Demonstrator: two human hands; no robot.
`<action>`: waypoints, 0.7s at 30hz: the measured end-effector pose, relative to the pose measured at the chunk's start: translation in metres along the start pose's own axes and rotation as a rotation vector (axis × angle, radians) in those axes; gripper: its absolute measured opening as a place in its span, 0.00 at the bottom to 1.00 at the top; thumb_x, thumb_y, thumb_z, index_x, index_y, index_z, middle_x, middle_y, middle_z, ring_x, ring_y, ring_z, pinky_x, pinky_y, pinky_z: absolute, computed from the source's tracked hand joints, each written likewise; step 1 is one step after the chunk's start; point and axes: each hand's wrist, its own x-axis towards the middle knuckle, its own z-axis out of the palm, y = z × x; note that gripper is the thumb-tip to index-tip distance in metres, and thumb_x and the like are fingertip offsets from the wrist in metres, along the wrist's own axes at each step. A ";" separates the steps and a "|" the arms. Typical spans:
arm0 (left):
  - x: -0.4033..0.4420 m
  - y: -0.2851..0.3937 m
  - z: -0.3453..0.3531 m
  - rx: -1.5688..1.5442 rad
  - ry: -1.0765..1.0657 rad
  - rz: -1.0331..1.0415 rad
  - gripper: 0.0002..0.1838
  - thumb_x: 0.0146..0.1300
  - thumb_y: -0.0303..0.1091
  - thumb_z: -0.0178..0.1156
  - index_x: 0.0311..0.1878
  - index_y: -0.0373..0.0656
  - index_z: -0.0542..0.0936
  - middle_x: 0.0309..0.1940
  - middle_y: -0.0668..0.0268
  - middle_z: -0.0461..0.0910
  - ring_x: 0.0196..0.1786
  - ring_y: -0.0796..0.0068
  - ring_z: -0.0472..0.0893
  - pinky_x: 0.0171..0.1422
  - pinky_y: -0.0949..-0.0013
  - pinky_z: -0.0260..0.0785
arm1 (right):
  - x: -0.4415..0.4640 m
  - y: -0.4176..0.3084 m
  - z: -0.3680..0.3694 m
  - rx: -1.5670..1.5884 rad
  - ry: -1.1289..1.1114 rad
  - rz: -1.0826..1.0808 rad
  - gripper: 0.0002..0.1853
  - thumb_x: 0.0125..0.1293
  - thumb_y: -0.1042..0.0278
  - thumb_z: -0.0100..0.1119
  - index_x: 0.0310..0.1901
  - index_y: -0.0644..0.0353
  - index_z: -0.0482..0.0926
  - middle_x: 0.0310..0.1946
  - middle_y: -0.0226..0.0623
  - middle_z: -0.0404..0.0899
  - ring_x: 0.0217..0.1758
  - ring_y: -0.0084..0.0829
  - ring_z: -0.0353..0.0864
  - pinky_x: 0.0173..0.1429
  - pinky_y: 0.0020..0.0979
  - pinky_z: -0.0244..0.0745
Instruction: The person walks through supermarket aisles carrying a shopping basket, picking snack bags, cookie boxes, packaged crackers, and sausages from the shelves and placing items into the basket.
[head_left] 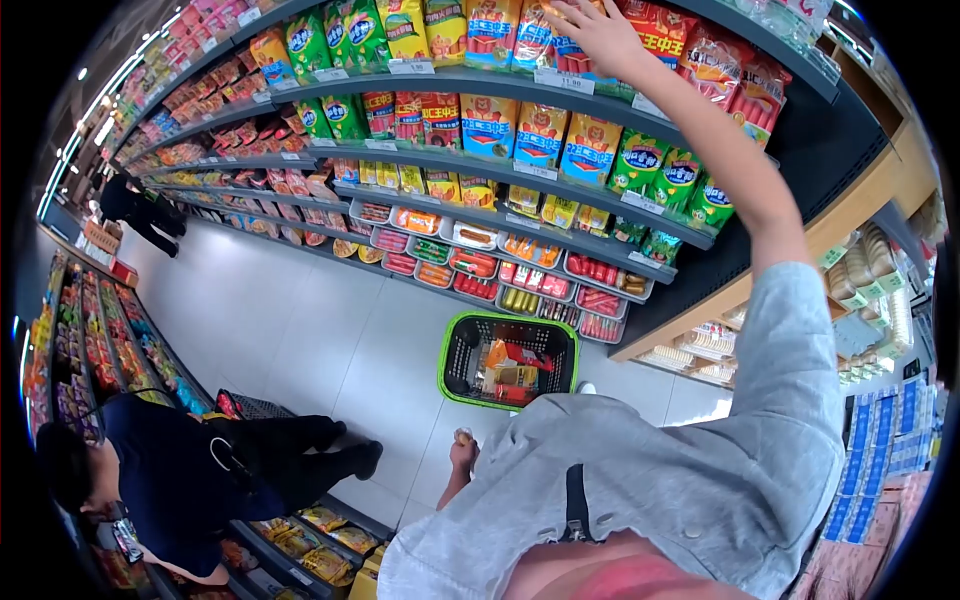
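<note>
My right hand (598,38) is raised to the upper shelf, its fingers stretched out over the front of a blue-and-orange ham sausage pack (567,58). The fingertips lie at the top of the view, and the hand does not close round the pack. To its right are red sausage packs (655,32). My left hand (463,450) hangs low beside my body with its fingers curled; what is in them is too small to make out. Near it stands a black shopping basket with a green rim (447,350), holding several packaged goods (514,372).
Below run more shelves with green packs (640,163) and trays of sausages (472,262). A co-worker or shopper in dark clothes (190,480) stands at the left, looking at a phone (127,538). Another person (140,212) is farther down the aisle. A wooden-edged shelf (690,300) is at right.
</note>
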 end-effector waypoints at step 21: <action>-0.008 0.187 0.011 -0.532 -0.336 0.434 0.19 0.51 0.28 0.63 0.48 0.40 0.75 0.39 0.67 0.78 0.40 0.74 0.79 0.45 0.69 0.72 | -0.038 -0.108 -0.038 0.578 -0.243 0.347 0.19 0.54 0.67 0.57 0.49 0.60 0.74 0.55 0.43 0.70 0.63 0.37 0.67 0.65 0.50 0.55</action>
